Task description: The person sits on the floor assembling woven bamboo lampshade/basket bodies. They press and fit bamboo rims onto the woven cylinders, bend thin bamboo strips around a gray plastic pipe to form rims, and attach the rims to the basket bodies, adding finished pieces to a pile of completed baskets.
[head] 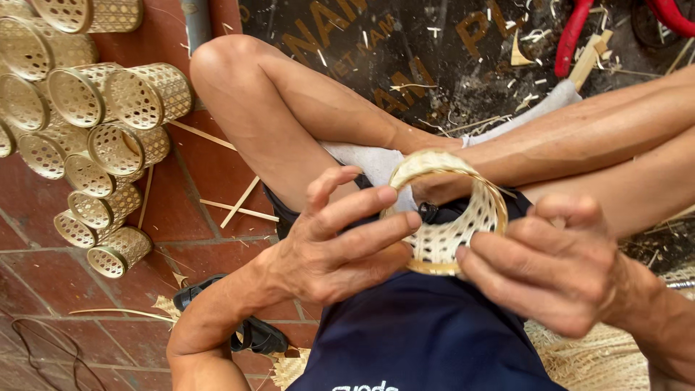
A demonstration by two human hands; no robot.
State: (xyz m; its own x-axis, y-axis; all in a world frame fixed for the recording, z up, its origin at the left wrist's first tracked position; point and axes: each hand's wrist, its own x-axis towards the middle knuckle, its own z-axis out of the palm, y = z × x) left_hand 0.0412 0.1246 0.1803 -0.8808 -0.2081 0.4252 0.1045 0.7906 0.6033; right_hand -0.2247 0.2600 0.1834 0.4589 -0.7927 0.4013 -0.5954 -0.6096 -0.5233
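I hold a small woven bamboo basket [447, 217] between both hands, above my lap and in front of my crossed legs [304, 116]. The basket is a short open-weave cylinder, tilted so that its open rim faces the camera.

Left hand: my left hand [340, 242] grasps the basket on its left side. The fingers are extended and curl against the rim; the thumb rises above them.

Right hand: my right hand [554, 268] grasps the basket on its right side. The fingertips press against the lower rim and the woven wall.

Surroundings:
- A stack of finished woven cylinders [87, 123] lies on its side on the red tiled floor [195, 217], well apart from my hands, at the left.
- Loose bamboo strips [239, 206] lie on the floor beside my leg.
- A black sandal [253, 333] lies on the floor below my left forearm.
- A dark mat [449, 65] with scattered shavings lies beyond my legs.
- A red-handled tool [572, 36] lies at the far edge of the mat.
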